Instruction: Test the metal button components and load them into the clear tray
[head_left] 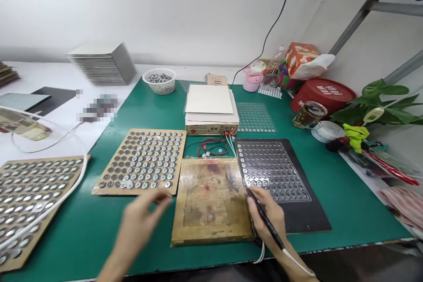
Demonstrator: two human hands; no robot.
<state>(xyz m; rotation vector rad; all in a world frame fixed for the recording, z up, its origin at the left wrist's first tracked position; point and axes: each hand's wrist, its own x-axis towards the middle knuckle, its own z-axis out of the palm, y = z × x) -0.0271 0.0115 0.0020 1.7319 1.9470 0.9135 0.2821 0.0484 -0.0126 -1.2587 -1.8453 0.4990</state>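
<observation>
My right hand [266, 213] grips a black pen-shaped probe [269, 224] with a white cable at its rear end. Its tip lies near the left edge of a clear tray [306, 187] of round pockets on a black board [313, 216]; the left column of pockets holds small discs. A worn brown board [194, 229] lies between my hands, a small metal disc [210, 217] near its front. Slightly blurred, my left hand [140, 220] hovers by the front right corner of a cardboard sheet [142, 190] with rows of round metal discs [151, 163]. Thumb and forefinger look apart.
Behind the worn board stands a meter-like box [206, 129] with red and black leads and white panels on top. A second disc-covered board [33, 202] lies left under a white cable. A white basket [164, 88] of metal parts, a glass mug [309, 115] and a plant [383, 97] stand farther back.
</observation>
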